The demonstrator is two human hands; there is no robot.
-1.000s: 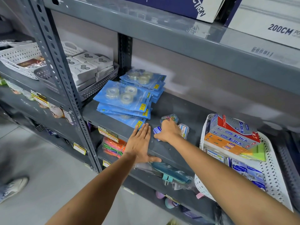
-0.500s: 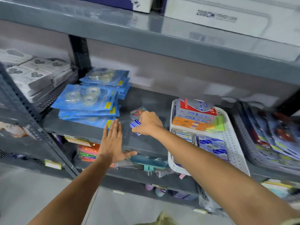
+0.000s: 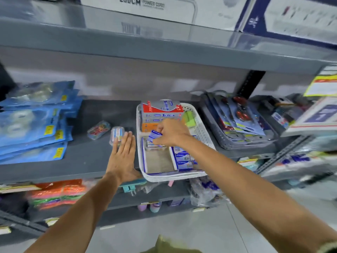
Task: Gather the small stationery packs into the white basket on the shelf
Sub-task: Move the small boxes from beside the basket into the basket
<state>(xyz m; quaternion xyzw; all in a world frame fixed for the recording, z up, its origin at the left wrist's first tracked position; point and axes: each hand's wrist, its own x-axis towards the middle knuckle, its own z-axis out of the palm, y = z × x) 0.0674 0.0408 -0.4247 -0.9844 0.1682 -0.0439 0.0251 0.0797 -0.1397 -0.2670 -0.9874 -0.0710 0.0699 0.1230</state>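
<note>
The white basket [image 3: 203,133] stands on the grey shelf [image 3: 85,157], holding red and orange boxes at the back and small blue packs at the front right. My right hand [image 3: 172,132] hovers over the basket's middle, shut on a small blue-and-white pack [image 3: 153,136]. My left hand [image 3: 122,155] lies flat and open on the shelf just left of the basket. Its fingertips touch a small clear pack [image 3: 117,134]. A second small pack with colourful contents [image 3: 98,130] lies further left on the shelf.
Stacks of blue tape packs [image 3: 34,123] fill the shelf's left end. A grey tray of carded scissors [image 3: 237,123] sits right of the basket. Large boxes [image 3: 145,6] rest on the shelf above. Lower shelves hold coloured packs [image 3: 58,194].
My right hand has carried the small blue pack from the open shelf rightwards to above the basket. The view has swung right. My left hand stays flat on the shelf.
</note>
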